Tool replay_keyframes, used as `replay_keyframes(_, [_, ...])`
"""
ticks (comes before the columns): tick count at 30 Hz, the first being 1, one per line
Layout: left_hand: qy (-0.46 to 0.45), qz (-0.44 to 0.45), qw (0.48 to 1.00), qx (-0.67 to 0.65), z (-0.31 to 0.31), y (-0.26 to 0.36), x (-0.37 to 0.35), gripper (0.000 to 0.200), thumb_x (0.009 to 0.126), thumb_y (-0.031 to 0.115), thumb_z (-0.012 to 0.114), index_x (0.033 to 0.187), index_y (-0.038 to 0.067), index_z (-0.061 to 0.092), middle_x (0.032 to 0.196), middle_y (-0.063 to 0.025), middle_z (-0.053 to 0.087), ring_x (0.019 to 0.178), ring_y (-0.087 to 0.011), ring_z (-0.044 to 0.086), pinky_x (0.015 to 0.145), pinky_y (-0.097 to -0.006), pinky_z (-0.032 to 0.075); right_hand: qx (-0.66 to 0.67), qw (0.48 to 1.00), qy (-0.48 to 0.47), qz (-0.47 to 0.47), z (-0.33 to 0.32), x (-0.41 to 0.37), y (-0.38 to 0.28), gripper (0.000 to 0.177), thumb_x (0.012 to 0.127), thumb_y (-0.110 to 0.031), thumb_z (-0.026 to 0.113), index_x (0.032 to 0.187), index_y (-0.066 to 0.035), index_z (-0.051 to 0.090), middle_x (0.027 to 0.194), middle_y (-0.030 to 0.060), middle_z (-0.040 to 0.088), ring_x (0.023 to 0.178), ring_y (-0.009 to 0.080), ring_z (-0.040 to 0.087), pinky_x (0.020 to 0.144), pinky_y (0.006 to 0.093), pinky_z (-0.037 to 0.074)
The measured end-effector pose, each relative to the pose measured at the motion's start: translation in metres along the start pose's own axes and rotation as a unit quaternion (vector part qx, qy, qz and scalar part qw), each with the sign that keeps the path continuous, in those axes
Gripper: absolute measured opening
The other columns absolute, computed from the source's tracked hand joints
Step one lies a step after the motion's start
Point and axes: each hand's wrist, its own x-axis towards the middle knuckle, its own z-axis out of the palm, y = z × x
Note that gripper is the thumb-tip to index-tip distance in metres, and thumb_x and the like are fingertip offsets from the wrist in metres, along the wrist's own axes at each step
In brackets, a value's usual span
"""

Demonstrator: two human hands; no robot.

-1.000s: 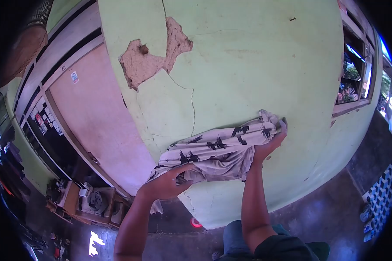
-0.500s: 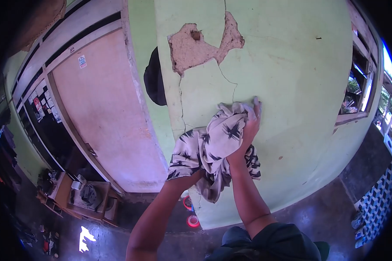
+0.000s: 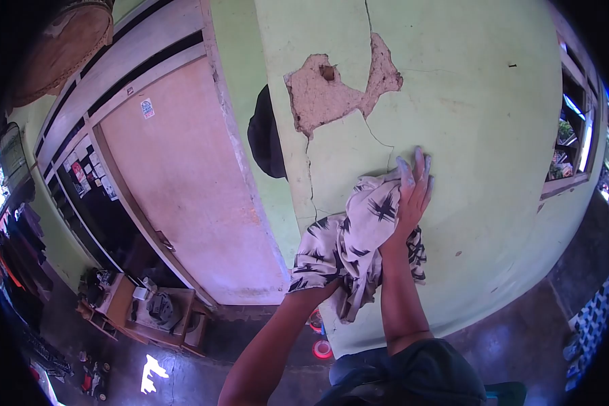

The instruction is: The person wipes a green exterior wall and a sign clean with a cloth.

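Observation:
A pale cloth [image 3: 365, 230] with black brush-like marks hangs bunched up in front of the green wall. My right hand [image 3: 411, 196] lies along the cloth's right side, fingers stretched upward and apart, with greyish fingertips. The palm side faces the cloth and seems to touch it. My left hand [image 3: 329, 289] goes in under the lower left part of the cloth. Its fingers are hidden by the folds, and the fabric drapes over it. Loose folds dangle below, between my two forearms.
The green wall [image 3: 480, 149] has cracks and a broken plaster patch [image 3: 328, 95]. Left of it are a dark round object [image 3: 267, 139], a pink door [image 3: 189, 183] and a low wooden table [image 3: 142, 325]. A red-rimmed round item [image 3: 323, 349] lies on the floor. A window [image 3: 568, 135] is at right.
The right hand's fingers have spread and straightened, rising above the cloth's top edge. The view has shifted, so the wall, cloth and arms appear farther right. The left hand stays under the cloth.

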Motion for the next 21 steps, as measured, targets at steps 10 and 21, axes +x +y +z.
replay_keyframes(10, [0.020,0.028,0.998,0.059,0.012,-0.014,-0.013,0.063,0.091,0.033,0.066,0.147,0.009,0.051,0.146,-0.0205,0.052,0.136,-0.0435,0.045,0.113,-0.0506,0.036,-0.015,0.998,-0.015,-0.058,0.003,0.009,-0.005,0.055,0.104,-0.038,0.041,0.154,-0.015,0.047,0.164,0.0185,0.039,0.152,0.0380,0.035,0.123,0.0547,0.022])
replay_keyframes(21, [0.052,-0.014,0.997,0.050,0.053,-0.027,-0.050,0.040,0.090,0.031,0.068,0.125,0.011,0.069,0.123,-0.0109,0.071,0.115,-0.0329,0.066,0.100,-0.0474,0.050,0.033,0.996,-0.017,-0.081,-0.049,-0.031,0.097,0.064,0.097,-0.046,0.051,0.152,-0.013,0.047,0.162,0.0252,0.038,0.151,0.0471,0.034,0.121,0.0665,0.015])
